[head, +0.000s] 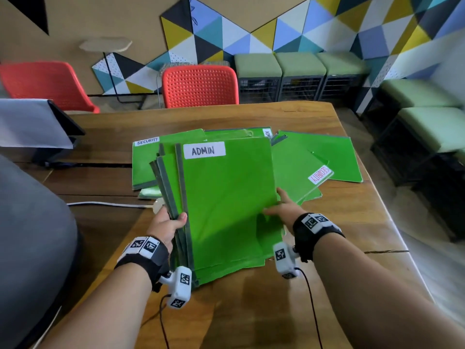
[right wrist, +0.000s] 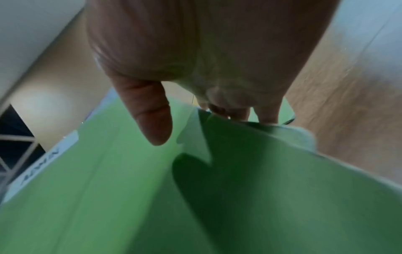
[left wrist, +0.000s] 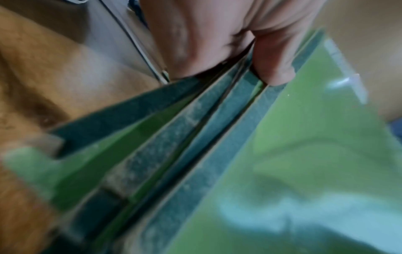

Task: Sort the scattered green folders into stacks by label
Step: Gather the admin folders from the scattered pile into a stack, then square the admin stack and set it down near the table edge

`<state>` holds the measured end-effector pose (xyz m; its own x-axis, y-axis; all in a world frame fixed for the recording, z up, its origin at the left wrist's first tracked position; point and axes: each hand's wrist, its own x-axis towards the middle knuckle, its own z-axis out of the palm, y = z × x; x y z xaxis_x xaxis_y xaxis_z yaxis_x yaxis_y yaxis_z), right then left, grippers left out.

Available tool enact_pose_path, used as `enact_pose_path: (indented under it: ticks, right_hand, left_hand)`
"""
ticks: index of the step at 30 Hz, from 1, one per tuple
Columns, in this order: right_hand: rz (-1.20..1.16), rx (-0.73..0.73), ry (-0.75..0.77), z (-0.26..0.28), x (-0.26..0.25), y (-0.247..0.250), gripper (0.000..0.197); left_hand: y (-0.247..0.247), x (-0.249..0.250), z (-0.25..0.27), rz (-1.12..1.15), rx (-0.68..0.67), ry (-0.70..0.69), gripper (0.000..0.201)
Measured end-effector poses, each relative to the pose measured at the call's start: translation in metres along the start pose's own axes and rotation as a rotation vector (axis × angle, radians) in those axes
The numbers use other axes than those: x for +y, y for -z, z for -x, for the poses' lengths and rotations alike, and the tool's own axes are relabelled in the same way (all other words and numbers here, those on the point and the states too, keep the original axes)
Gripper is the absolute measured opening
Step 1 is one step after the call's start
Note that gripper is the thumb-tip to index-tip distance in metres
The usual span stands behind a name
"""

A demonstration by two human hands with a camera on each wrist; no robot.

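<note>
A bundle of several green folders (head: 226,197) is held tilted above the wooden table (head: 352,222); the front one bears a white ADMIN label (head: 204,150). My left hand (head: 168,224) grips the bundle at its grey spines (left wrist: 195,137), thumb (left wrist: 274,56) on the front. My right hand (head: 281,210) holds the bundle's right edge, thumb (right wrist: 152,116) on the front cover (right wrist: 108,189), fingers behind. More green folders lie on the table behind: one labelled SECURITY (head: 146,141) at left, one with a red-lettered SECURITY label (head: 320,175) at right, another (head: 334,157) beyond.
Two red chairs (head: 200,86) stand at the table's far side. A dark device under grey cloth (head: 37,127) sits on the left. A white cable (head: 105,204) runs across the table. Green cushioned stools (head: 299,64) line the patterned wall.
</note>
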<state>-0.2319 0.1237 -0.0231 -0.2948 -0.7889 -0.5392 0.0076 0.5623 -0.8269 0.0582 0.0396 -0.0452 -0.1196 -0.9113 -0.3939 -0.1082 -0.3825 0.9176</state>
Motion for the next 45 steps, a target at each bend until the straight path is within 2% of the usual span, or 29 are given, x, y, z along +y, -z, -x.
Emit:
enact_pose_path:
  ticks: [3,5,9,11,13,15,18,23,27,31,34,36,39,41,45]
  right_hand:
    - [-0.215,0.079,0.159,0.011,-0.014,-0.004,0.053]
    - [-0.236,0.125,0.249,0.023,-0.022,-0.006,0.049]
    - [-0.238,0.169,0.382,0.049,-0.018,-0.005,0.055]
    - [-0.266,0.161,0.427,0.061,-0.008,-0.007,0.057]
    - [-0.290,0.123,0.440,0.072,0.003,-0.011,0.060]
    - [-0.324,0.063,0.413,0.078,0.010,-0.016,0.071]
    - [-0.379,0.056,0.364,0.081,0.011,-0.018,0.087]
    - [-0.384,0.108,0.359,0.085,0.008,-0.023,0.086]
    - [-0.388,0.194,0.414,0.088,0.003,-0.025,0.081]
    - [-0.375,0.190,0.453,0.095,-0.004,-0.021,0.092]
    - [-0.393,0.212,0.560,0.103,-0.012,-0.025,0.094]
    - [-0.380,0.233,0.659,0.110,-0.021,-0.028,0.085]
    - [-0.298,0.273,0.807,0.116,-0.033,-0.027,0.053]
    - [-0.264,0.282,0.848,0.113,-0.034,-0.027,0.034]
    - [-0.201,0.319,0.833,0.104,-0.032,-0.030,0.033]
  left_hand:
    - [-0.004,0.020,0.012,0.016,-0.031,-0.119,0.027]
    - [-0.004,0.029,0.016,0.023,-0.051,-0.159,0.032]
    - [-0.002,0.033,0.031,0.086,-0.102,-0.176,0.036]
    - [-0.002,0.029,0.040,0.149,-0.119,-0.184,0.044]
    - [0.001,0.027,0.051,0.233,-0.161,-0.181,0.048]
    - [0.003,0.026,0.059,0.274,-0.202,-0.161,0.061]
    - [0.005,0.026,0.064,0.277,-0.160,-0.127,0.076]
    - [-0.004,0.029,0.073,0.308,-0.071,-0.165,0.082]
    - [-0.008,0.043,0.080,0.325,-0.071,-0.253,0.079]
    - [-0.004,0.054,0.079,0.294,-0.084,-0.296,0.083]
    - [-0.005,0.060,0.075,0.279,-0.088,-0.329,0.092]
    - [-0.005,0.062,0.071,0.248,-0.083,-0.338,0.089]
    - [-0.004,0.062,0.066,0.178,-0.086,-0.335,0.087]
    - [-0.005,0.061,0.063,0.133,-0.084,-0.320,0.087]
    - [-0.010,0.059,0.060,0.045,-0.057,-0.303,0.081]
